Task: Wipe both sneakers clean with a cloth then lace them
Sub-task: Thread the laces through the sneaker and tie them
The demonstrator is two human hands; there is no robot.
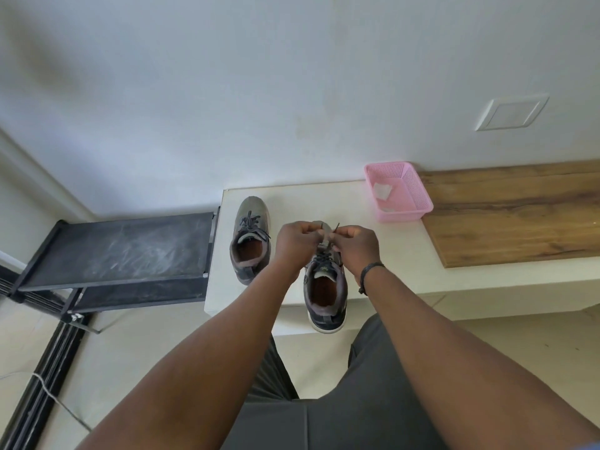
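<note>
Two dark grey-brown sneakers stand on a white ledge (pixel 389 254), toes toward the wall. The left sneaker (pixel 250 238) sits alone with its dark lace tied. The right sneaker (pixel 326 293) is nearer me, its heel overhanging the ledge's front edge. Above its toe, my left hand (pixel 297 243) and my right hand (pixel 355 246) are close together, each pinching a part of its dark lace (pixel 334 228), whose ends stick up between the fingers. The toe of this sneaker is hidden behind my hands. A white cloth (pixel 383 191) lies in the pink basket.
A pink plastic basket (pixel 417 193) stands at the back of the ledge by the wall. A wooden board (pixel 519 216) covers the ledge's right part. A black metal rack (pixel 123 251) stands left of the ledge. My legs are below.
</note>
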